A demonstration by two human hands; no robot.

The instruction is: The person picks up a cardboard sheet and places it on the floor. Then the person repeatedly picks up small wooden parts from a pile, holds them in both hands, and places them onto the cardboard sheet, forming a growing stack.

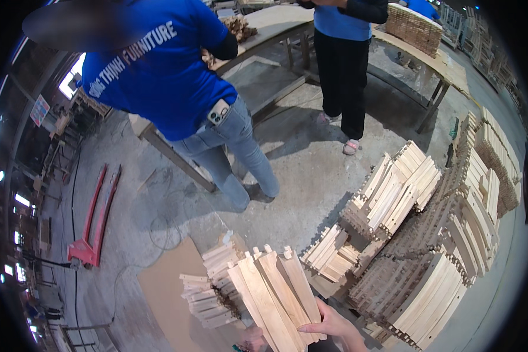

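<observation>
At the lower middle, a bundle of pale wooden slats [276,293] is lifted and tilted, its tenoned ends pointing up and away from me. My right hand [333,325] grips the bundle's right side, thumb pressed over the top face. My left hand [252,339] is low by the bundle's left edge, blurred and partly cut off, so its fingers do not show clearly. Just beyond it, stacks of similar slats [202,299] lie on a brown cardboard sheet [164,287].
Stacked slats [393,193] and curved wooden pieces [431,299] fill the right side. A person in a blue shirt [164,76] and another in black trousers [341,76] stand by worktables [270,23]. Red pallet-jack forks [94,223] lie on the floor at left.
</observation>
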